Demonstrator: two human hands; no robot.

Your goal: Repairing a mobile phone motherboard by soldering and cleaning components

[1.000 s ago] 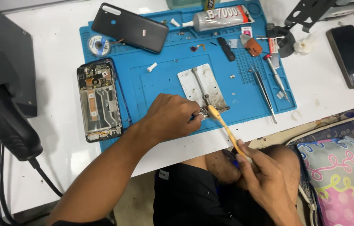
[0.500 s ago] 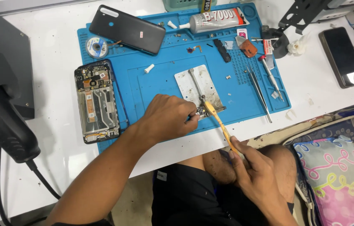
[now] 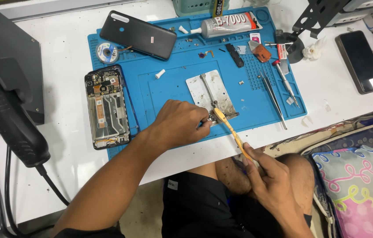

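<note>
1. Left hand (image 3: 182,123), centre of the frame: it rests on the blue work mat (image 3: 173,88) with the fingers curled and pinched on a small part (image 3: 211,118) at the lower edge of the metal plate (image 3: 206,90); what the part is cannot be told.
2. Right hand (image 3: 270,176), lower right of centre, off the bench (image 3: 54,110) edge and above the lap: it is closed around the handle of a yellow brush (image 3: 233,134).
3. Yellow brush: it slants up and to the left from the right hand, and its head lies on the small part just beside the left fingertips.
4. Metal plate: a pale rectangle at the middle of the mat, with a bar running along it.
5. Opened phone (image 3: 106,105), left of centre: it lies face down with its inner boards showing, across the left edge of the mat.
6. Black back cover (image 3: 138,34), upper left of the mat, with a solder wick spool (image 3: 107,52) beside it.
7. Glue tube (image 3: 228,25), upper centre, lying on its side.
8. Tweezers (image 3: 274,99) and a screwdriver (image 3: 285,81), right part of the mat, side by side.
9. Dark phone (image 3: 361,61), upper right, on the white bench, well apart from the mat.
10. Hot-air handle (image 3: 5,114), left edge, black and cabled.
</note>
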